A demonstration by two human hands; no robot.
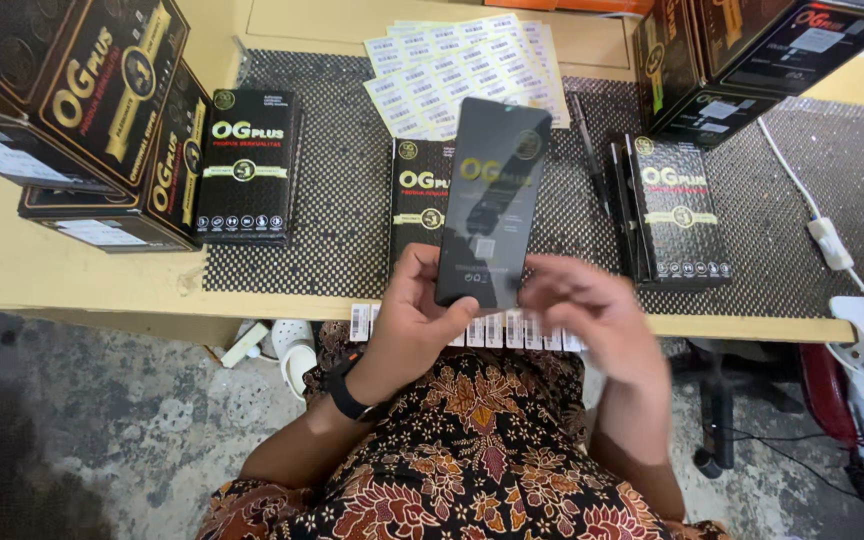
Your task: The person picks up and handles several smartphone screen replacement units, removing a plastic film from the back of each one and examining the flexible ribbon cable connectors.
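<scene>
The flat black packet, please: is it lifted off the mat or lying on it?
Lifted: the left hand holds the flat black packet above the mat.

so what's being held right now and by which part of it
A flat black glossy packet, held by its lower end: the left hand has its grip on the bottom left corner and edge. The blurred right hand is at the bottom right edge; contact unclear.

Black retail boxes (pixel 248 165) and sheets of white barcode labels (pixel 462 72) lie on a dotted black mat (pixel 342 220) (covering a tan table (pixel 12 260)); a white cable (pixel 802 195) trails right.
</scene>
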